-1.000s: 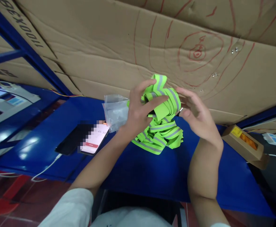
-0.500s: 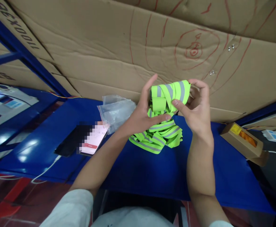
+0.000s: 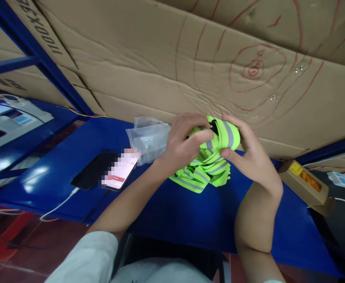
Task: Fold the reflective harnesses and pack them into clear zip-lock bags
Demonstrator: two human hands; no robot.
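A bundle of neon-green strap with grey reflective stripes (image 3: pixel 210 165) rests on the blue table (image 3: pixel 172 208). Its upper part is lifted and gripped from both sides. My left hand (image 3: pixel 184 139) curls its fingers over the left of the bundle. My right hand (image 3: pixel 250 151) wraps around the right end, thumb pressing the front. A clear plastic bag (image 3: pixel 148 137) lies just left of my left hand.
A phone (image 3: pixel 107 175) with a white cable lies on the table's left part. A small cardboard box (image 3: pixel 306 182) sits at the right. A cardboard sheet with red drawn rings (image 3: pixel 219 59) stands behind the table. Blue shelving (image 3: pixel 19 63) runs along the left.
Both hands have closed tighter on the strap bundle and lowered it towards the pile on the table. The view has shifted slightly.
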